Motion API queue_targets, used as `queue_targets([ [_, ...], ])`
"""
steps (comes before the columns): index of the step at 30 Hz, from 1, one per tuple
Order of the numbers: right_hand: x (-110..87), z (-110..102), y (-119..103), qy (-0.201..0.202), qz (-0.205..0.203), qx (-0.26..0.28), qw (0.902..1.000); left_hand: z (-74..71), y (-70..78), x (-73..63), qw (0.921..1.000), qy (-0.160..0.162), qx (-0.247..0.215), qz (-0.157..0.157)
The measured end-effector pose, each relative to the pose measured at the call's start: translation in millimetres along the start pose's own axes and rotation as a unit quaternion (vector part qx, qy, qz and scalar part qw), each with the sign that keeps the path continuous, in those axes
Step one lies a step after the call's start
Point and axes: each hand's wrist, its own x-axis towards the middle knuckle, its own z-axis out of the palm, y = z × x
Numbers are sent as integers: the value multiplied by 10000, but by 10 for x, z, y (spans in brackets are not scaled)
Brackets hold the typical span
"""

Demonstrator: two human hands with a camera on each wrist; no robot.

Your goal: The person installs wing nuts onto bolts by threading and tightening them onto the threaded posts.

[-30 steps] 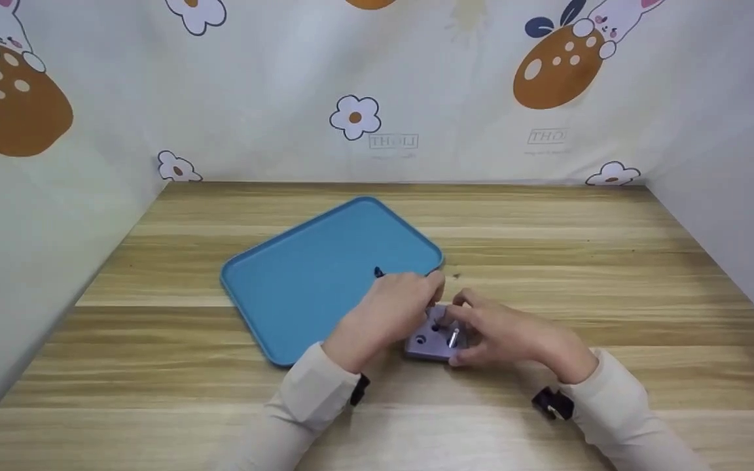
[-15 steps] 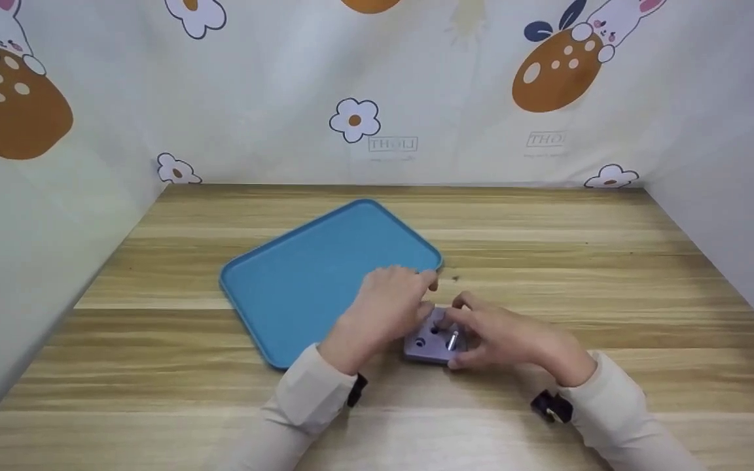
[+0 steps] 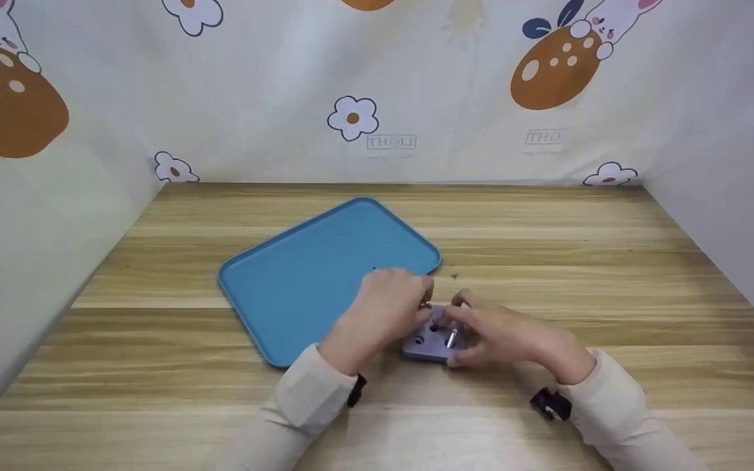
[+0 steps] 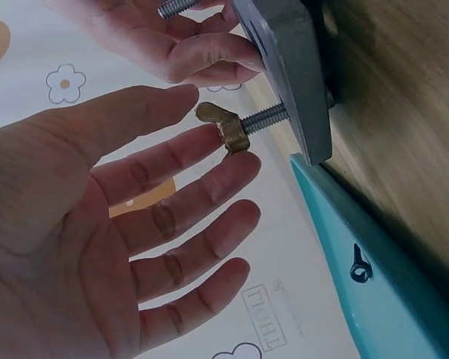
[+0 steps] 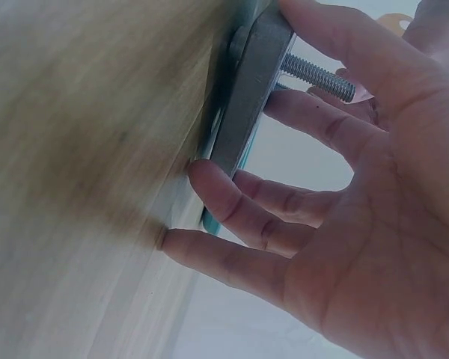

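A grey metal plate point(image 3: 426, 350) with holes sits on the table to the right of the blue tray. Threaded bolts stand up through it; one bolt point(image 3: 452, 338) shows bare near my right hand. My right hand point(image 3: 504, 333) grips the plate, with thumb and fingers spread at its edges and upper face. On another bolt point(image 4: 265, 119), a brass wing nut point(image 4: 232, 133) is near the free end. My left hand point(image 3: 383, 307) has thumb and index finger at this wing nut, the middle fingertip beside its lower wing. The other left fingers extend past it.
The blue tray point(image 3: 311, 261) lies angled on the wooden table point(image 3: 547, 261), close to the plate. A small black piece with a ring-shaped end point(image 4: 361, 267) lies in the tray. Printed fabric point(image 3: 442, 78) hangs around the table's back and sides.
My left fingers lift and spread at the wing nut, then close in on it again. The black piece in the tray becomes mostly hidden behind my left hand. The right hand keeps its hold.
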Motion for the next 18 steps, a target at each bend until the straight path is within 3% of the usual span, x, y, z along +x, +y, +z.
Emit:
queue_targets([
  [18,3,-2,-14,6,-34,-15,10000,44,35,17,9997,-116,196,-88],
])
